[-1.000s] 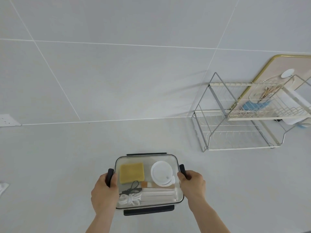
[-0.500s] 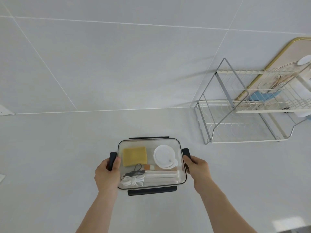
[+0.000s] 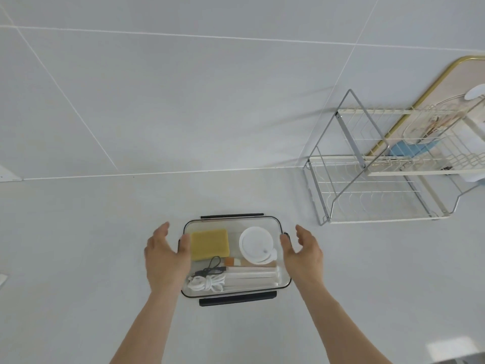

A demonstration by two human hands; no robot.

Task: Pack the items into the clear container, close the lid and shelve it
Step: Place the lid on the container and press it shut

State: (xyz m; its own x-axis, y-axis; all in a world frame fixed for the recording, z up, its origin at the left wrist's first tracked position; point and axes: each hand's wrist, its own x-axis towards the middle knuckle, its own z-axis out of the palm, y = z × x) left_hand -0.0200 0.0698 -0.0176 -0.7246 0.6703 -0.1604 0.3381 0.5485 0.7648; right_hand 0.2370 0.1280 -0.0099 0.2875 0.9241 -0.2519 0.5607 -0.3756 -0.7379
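Two bare forearms reach in from the near edge. The left hand (image 3: 165,254) and right hand (image 3: 301,252) are spread open, palms facing inward, flanking the clear container (image 3: 236,290) and gripping nothing; whether either hand touches its side latches cannot be told. The container rests on the pale worktop (image 3: 91,245), lid closed, enclosing a yellow sponge (image 3: 209,244), a white round lid (image 3: 256,245), a coiled white cord (image 3: 207,282) and a black cable (image 3: 212,267). Farther right stands a wire dish rack (image 3: 380,179) against the tiled wall (image 3: 183,101).
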